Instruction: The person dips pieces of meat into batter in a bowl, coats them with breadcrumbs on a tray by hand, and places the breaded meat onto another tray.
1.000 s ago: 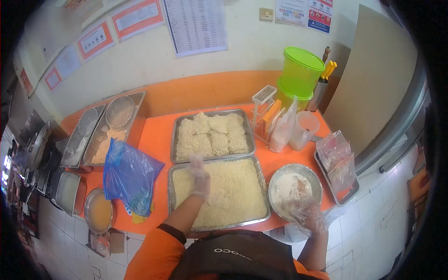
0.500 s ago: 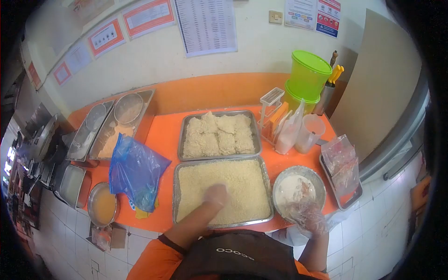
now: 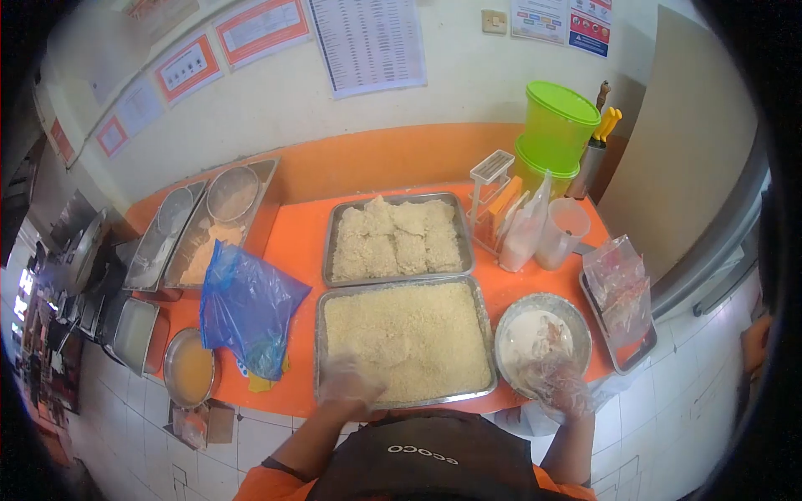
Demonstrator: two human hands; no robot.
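Note:
My left hand [image 3: 352, 386], in a clear plastic glove, is over the near left part of a metal tray of pale breadcrumbs [image 3: 443, 334]. Motion smears its fingers. Just beyond it, a crumb-covered flat piece [image 3: 388, 346] lies in the crumbs. My right hand [image 3: 564, 391], also in clear plastic, reaches over the near rim of a metal bowl [image 3: 586, 330] of white coating. Its fingertips are low in the bowl, where coating and crinkled plastic obscure them. A pinkish piece [image 3: 551, 334], partly coated, is just beyond those fingers.
Behind the crumbs, another tray [image 3: 399, 238] holds several breaded pieces. To the left are a blue plastic bag [image 3: 251, 305], a bowl of orange liquid [image 3: 190, 371] and metal pans [image 3: 221, 234]. A plastic jug [image 3: 561, 234], green tubs [image 3: 558, 125] and a bagged tray [image 3: 618, 292] are right.
My left hand has drawn back toward me and left from the middle of the crumbs, uncovering the crumb-covered piece. My right hand stays at the bowl. The whole view has shifted slightly.

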